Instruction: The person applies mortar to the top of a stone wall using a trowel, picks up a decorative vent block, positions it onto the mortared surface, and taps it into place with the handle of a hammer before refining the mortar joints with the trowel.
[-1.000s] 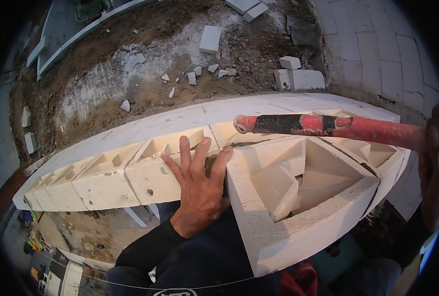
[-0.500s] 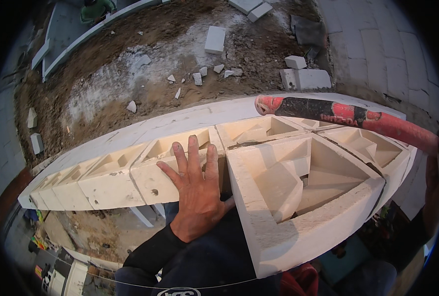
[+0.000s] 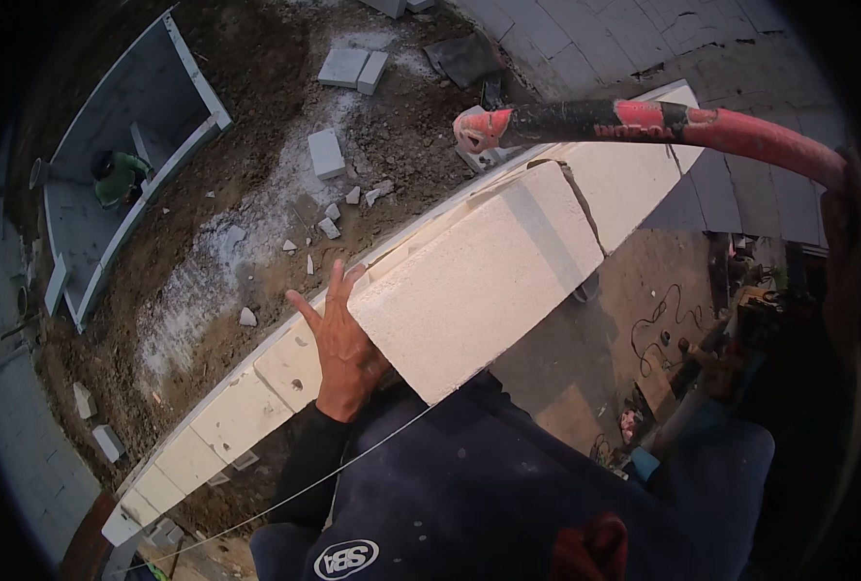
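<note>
Head view: left hand (image 3: 338, 344) against white block (image 3: 479, 286), right hand unseen.

Matt, rough white concrete block (image 3: 479, 290); glossy red-and-black rubbery mallet (image 3: 644, 124); loose brown dirt ground (image 3: 256, 126).

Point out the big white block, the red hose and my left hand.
white block (image 3: 479, 290): head view, middle of its broad flat face.
red hose (image 3: 644, 121): head view, black-and-red stretch behind the nozzle end.
left hand (image 3: 338, 344): head view, back of the hand against the block.

The white block (image 3: 479, 290) walls off the left hand's (image 3: 338, 349) right; open air lies left.
</note>
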A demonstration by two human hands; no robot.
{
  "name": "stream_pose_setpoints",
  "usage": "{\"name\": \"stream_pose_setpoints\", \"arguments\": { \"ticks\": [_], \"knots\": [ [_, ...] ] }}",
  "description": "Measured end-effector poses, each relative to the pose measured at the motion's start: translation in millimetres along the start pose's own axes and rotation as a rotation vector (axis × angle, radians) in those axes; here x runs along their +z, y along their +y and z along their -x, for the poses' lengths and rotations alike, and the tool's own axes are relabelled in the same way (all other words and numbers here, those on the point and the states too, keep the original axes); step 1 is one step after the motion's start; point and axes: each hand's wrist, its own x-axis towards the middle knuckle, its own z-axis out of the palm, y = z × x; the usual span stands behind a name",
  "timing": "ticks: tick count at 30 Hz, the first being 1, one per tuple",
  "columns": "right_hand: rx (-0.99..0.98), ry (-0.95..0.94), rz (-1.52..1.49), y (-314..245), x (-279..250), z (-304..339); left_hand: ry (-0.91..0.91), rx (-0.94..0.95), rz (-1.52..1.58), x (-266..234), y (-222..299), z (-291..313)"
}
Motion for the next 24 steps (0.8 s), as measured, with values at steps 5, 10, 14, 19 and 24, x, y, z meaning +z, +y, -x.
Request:
{"name": "stream_pose_setpoints", "arguments": {
  "ticks": [5, 10, 14, 19, 24],
  "knots": [
    [-0.052, 0.069, 0.003, -13, -43, 28, 0.095, 0.079, -0.113, 12, -13, 2],
    [-0.057, 0.118, 0.032, -22, -67, 57, 0.002, -0.007, 0.008, 19, -13, -5],
    [-0.066, 0.113, 0.015, -23, -65, 65, 0.04, -0.015, 0.023, 11, -4, -6],
    [-0.079, 0.13, -0.006, -21, -66, 70, 0.062, -0.029, 0.013, 5, 0, -6],
    [-0.076, 0.134, -0.002, -18, -66, 74, 0.08, -0.006, 0.017, 10, -3, -6]
  ]
}}
